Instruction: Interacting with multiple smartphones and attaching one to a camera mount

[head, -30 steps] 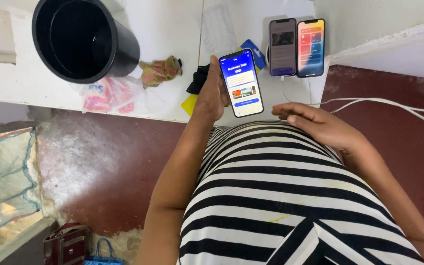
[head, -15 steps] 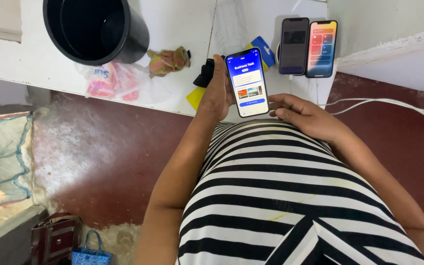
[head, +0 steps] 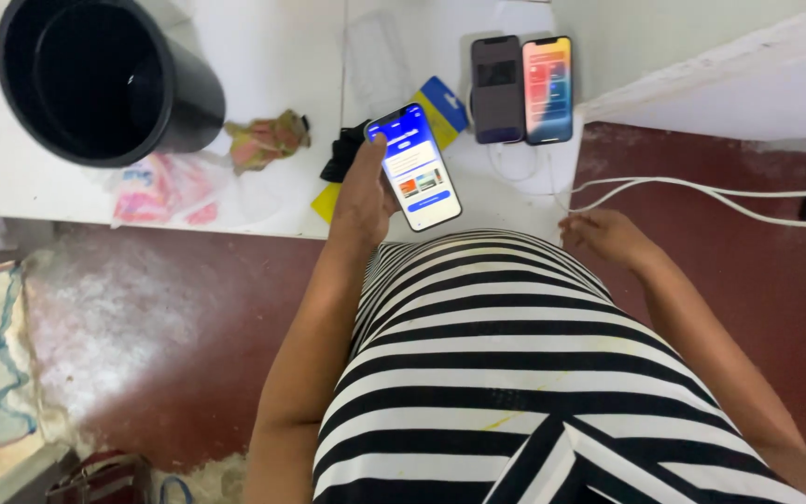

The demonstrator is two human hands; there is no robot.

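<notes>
The left hand (head: 363, 191) grasped a lit phone (head: 414, 168), thumb at its top edge, screen facing up. The right hand (head: 608, 238) hung empty and loosely open by the striped shirt (head: 515, 373), touching nothing, just below the white cables (head: 701, 191). Beyond the held phone, two more phones (head: 522, 89) lay side by side on the white counter (head: 272, 56); a black bucket (head: 95, 79) stood far left. The handling looked mid-course, the phone not yet set down.

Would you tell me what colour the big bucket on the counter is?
The bucket is black inside and out, seen best in the head view.
</notes>
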